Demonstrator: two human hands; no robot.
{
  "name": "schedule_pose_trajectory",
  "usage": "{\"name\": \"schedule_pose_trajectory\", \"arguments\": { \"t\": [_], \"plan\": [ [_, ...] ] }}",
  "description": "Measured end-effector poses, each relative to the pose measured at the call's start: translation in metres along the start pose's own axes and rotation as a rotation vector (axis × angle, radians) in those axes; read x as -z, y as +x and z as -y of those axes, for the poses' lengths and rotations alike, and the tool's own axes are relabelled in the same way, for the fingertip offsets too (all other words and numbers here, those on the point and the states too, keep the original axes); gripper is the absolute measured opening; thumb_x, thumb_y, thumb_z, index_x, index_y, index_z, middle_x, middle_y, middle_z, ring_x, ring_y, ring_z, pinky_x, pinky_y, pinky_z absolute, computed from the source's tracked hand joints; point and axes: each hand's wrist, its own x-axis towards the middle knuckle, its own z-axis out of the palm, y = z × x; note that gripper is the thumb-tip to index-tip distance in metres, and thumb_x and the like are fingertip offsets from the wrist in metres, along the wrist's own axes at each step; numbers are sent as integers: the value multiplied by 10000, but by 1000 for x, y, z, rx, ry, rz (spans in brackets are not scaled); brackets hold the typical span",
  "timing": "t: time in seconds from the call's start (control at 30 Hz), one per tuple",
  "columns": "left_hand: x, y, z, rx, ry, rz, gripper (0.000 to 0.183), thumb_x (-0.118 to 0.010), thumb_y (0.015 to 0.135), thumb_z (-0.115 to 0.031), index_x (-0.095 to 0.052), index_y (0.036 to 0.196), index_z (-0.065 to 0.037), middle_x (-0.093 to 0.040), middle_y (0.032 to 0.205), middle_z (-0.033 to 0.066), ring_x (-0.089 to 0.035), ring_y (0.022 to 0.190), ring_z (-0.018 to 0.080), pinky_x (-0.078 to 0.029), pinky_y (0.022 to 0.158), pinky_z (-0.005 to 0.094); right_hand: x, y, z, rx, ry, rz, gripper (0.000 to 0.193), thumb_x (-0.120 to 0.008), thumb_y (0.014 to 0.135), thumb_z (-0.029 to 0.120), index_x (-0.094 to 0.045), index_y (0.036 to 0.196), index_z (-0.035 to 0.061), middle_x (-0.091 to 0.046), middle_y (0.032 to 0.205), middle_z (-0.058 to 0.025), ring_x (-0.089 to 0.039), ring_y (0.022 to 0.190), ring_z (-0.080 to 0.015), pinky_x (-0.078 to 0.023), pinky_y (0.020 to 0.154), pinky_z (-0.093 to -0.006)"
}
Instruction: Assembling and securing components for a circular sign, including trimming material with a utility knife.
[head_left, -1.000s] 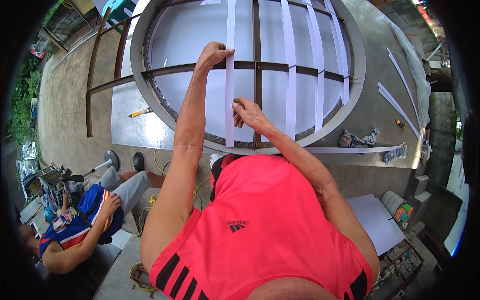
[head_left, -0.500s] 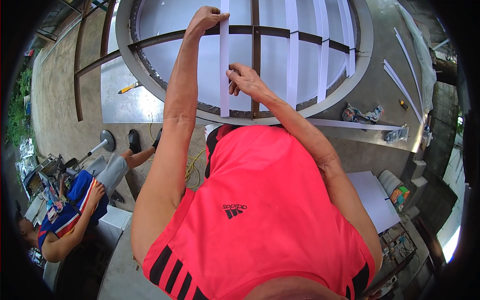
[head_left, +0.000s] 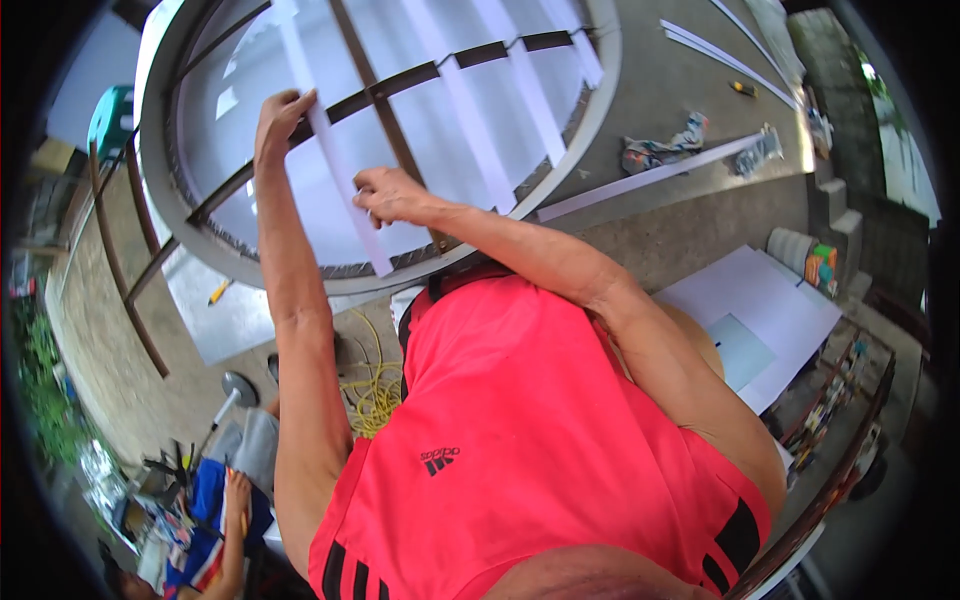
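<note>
A long white strip [head_left: 340, 172] runs across a round metal frame [head_left: 604, 120] and over its dark crossbar [head_left: 237, 182]. At the strip's left edge, near the crossbar, my left hand [head_left: 283, 125] is closed with its fingertips on the strip. Lower down, beside the strip's right edge, my right hand [head_left: 392, 197] has curled fingers, thumb and forefinger pressed together. Whatever lies between those fingers is too small to make out. More white strips [head_left: 480, 140] lie across the ring farther right, crossing the same bar. Pale sheeting shows behind them.
A crumpled cloth [head_left: 664, 150] and a small yellow-black tool [head_left: 743, 89] lie on the right of the metal table. A yellow-handled tool [head_left: 220, 291] lies at left. Yellow cable [head_left: 374, 400] coils on the floor. Another person [head_left: 215, 530] is at lower left.
The view has swung, so the ring and strips now appear tilted and farther left. My left hand is lower along the strip, near the crossbar; my right hand stays beside the strip.
</note>
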Motion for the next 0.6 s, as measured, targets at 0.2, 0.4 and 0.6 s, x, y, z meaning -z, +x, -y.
{"name": "schedule_pose_trajectory", "arguments": {
  "t": [0.2,0.4,0.6],
  "plan": [
    [-6,-40,-91,-34,-499,-39,243,-706,951,-245,-687,961,-3,-679,823,54,-645,759,135,-510,720,268,11,-30,6,254,-101,-275,372,-529,914,197,-593,1179,-56,-684,1028,-240,-680,944,-355,-526,842,-442],
    [-28,-60,-137,-216,-806,-106,228,-684,964,-167,-642,1111,2,-729,1010,162,-693,924,195,-534,799,301,76,-125,30,152,288,-125,292,-426,979,118,-538,1197,-42,-658,870,-137,-679,705,-207,-565,672,-356],
    [-116,-88,-250,-446,-774,-147,390,-503,1056,-246,-504,1325,36,-669,1167,225,-692,980,268,-557,854,356,177,-250,-39,204,196,-262,271,-431,1008,115,-570,1207,-3,-639,817,-77,-622,637,-139,-532,615,-305]
  ]
}}
